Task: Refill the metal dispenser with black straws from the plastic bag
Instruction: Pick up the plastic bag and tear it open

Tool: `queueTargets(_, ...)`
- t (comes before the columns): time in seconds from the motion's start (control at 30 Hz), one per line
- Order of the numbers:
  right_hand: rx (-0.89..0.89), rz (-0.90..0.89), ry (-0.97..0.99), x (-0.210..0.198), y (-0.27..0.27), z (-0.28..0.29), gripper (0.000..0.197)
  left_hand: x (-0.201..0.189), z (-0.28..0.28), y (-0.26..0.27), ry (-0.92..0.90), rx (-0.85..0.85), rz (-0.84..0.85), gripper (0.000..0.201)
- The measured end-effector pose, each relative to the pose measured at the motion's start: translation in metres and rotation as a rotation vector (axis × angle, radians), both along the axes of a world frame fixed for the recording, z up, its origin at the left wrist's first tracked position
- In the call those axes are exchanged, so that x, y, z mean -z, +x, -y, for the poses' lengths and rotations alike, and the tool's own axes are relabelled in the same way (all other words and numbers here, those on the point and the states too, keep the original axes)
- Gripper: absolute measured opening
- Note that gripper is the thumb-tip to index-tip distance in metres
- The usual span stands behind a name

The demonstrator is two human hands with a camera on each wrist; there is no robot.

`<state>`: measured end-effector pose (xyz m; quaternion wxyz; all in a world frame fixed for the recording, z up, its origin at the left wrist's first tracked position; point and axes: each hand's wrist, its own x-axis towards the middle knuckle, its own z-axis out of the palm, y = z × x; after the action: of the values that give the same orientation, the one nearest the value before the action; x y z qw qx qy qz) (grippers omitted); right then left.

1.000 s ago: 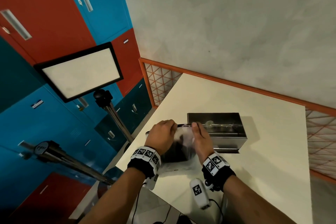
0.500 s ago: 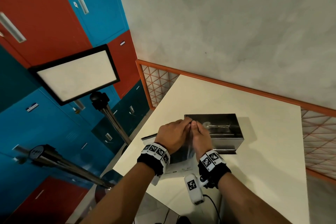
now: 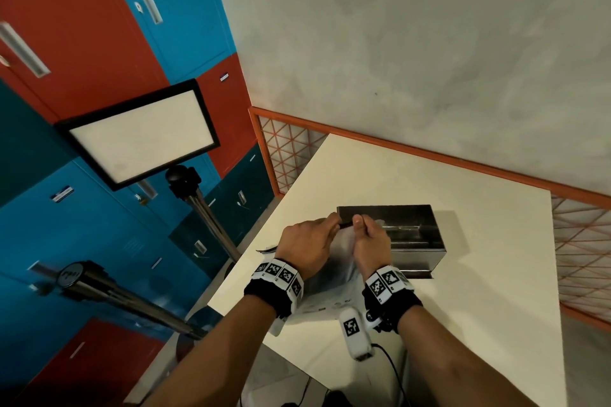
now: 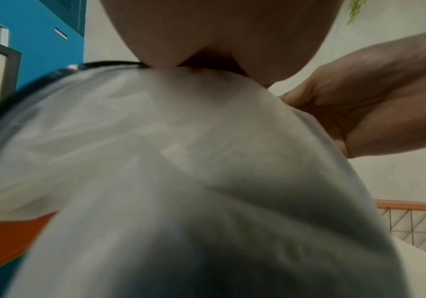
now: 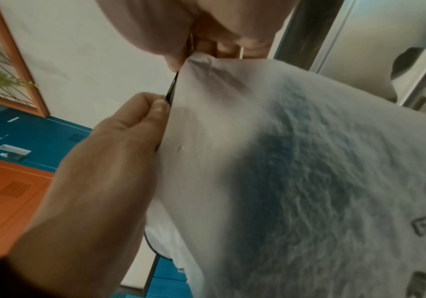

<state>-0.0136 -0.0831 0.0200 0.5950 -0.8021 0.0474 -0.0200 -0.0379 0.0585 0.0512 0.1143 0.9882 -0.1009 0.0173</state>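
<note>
Head view: the left hand (image 3: 305,243) and right hand (image 3: 370,238) each pinch the top edge of the plastic bag (image 3: 334,261), thumbs and fingertips close together on the dark strip along its mouth. The bag is held up just above the near edge of the table (image 3: 479,307), directly in front of the metal dispenser (image 3: 406,235), which stands open-topped behind the hands. Right wrist view: the film is thin, cloudy and printed; a dark mass inside, probably the black straws (image 5: 296,171), sags below the pinch. The bag looks light, limp and slippery, so the hold belongs at the stiffer mouth strip, one hand on each side, pulling apart. The straws are likely light and springy, and may spill loose once the mouth opens.
</note>
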Motion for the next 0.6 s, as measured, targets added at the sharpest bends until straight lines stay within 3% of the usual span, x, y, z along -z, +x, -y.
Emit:
queueTargets(0.47,-0.002,-0.071,-0.12,0.0,0.013,0.012,0.038,0.0,-0.03,-0.011,0.07,-0.064,-0.026,0.02)
queueTargets(0.6,-0.117,0.111,-0.417,-0.011,0.018,0.009,0.017,-0.001,-0.03,-0.01,0.058,-0.077,-0.03,0.018)
